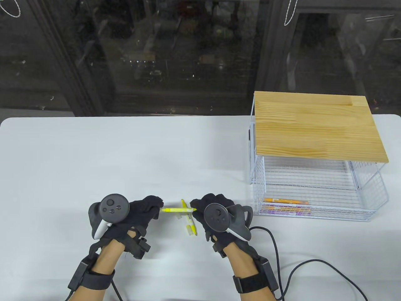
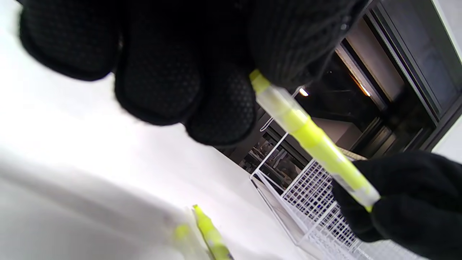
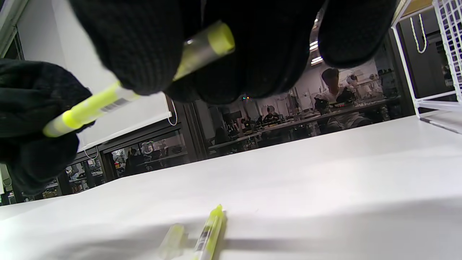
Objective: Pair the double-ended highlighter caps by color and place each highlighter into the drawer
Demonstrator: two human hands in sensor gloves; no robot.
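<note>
A yellow highlighter [image 1: 176, 209] is held level above the white table [image 1: 94, 156], one end in each hand. My left hand [image 1: 156, 209] pinches its left end and my right hand [image 1: 195, 209] grips its right end. From the left wrist, the highlighter [image 2: 314, 141] runs from my fingers [image 2: 202, 94] to the right hand [image 2: 408, 202]. The right wrist view shows its yellow end [image 3: 221, 39] sticking out past my fingers. A second yellow highlighter [image 1: 190, 219] lies on the table below, with a loose yellow cap [image 3: 173, 236] beside it. The white wire drawer [image 1: 369, 216] stands pulled out at the right.
The drawer sits under a wire frame with a wooden top [image 1: 316, 125] and holds orange and purple highlighters [image 1: 286, 205]. A black cable [image 1: 316, 263] loops on the table near my right wrist. Dark glass panels stand behind the table's far edge.
</note>
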